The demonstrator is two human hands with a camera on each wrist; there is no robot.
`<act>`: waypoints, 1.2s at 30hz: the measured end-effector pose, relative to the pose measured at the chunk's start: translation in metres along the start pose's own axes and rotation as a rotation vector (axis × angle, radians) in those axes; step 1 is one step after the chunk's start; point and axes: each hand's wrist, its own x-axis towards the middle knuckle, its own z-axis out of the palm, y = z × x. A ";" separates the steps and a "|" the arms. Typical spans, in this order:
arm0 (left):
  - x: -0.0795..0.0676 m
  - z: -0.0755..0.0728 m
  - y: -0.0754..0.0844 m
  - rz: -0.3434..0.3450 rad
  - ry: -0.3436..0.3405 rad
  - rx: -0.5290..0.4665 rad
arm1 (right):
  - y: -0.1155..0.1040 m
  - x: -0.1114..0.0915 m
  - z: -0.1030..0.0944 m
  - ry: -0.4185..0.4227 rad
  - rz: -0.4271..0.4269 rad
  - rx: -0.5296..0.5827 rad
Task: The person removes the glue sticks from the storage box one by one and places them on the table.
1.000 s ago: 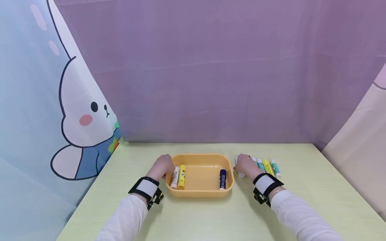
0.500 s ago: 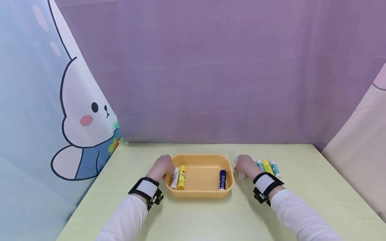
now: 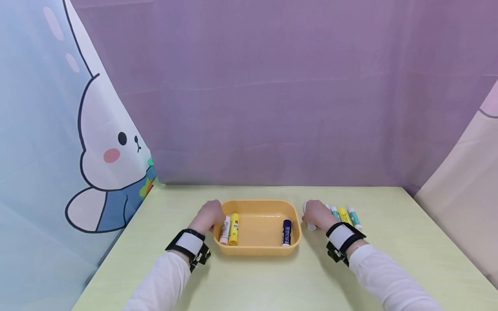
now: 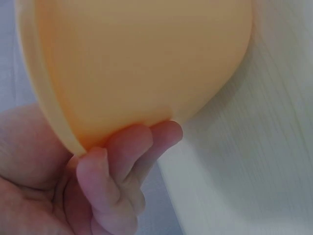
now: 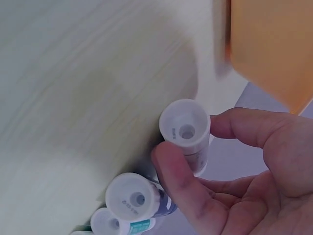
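My left hand grips the left end of the orange plastic tray; in the left wrist view its fingertips press against the outside wall by the rim. Inside the tray lie a white glue stick and a yellow one side by side at the left, and a navy one at the right. Just right of the tray, my right hand pinches a white glue stick between thumb and fingers. That stick lies close over the table, its hollow base facing the right wrist camera.
Beside the right hand, a row of glue sticks continues: a dark-labelled one, teal-and-white ones and a yellow one. The pale table ends at a purple cloth behind. A rabbit-print curtain hangs at the left.
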 end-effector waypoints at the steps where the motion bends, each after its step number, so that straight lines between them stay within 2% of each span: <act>1: 0.000 0.000 0.000 0.002 0.000 0.000 | 0.000 0.000 0.000 0.001 -0.002 -0.005; 8: -0.001 0.001 0.001 0.004 0.000 0.012 | -0.001 -0.003 -0.009 0.018 -0.026 0.012; 14: 0.000 0.001 0.001 0.002 0.000 0.019 | -0.008 -0.013 -0.034 -0.028 -0.059 -0.064; 18: 0.001 0.001 0.001 -0.006 0.000 0.021 | -0.014 -0.020 -0.049 -0.023 -0.108 -0.074; 29: -0.004 0.000 0.004 -0.008 0.008 0.020 | -0.040 -0.047 -0.086 0.046 -0.168 -0.007; 36: -0.001 0.001 0.003 -0.007 0.012 0.023 | -0.051 -0.061 -0.095 0.175 -0.278 0.041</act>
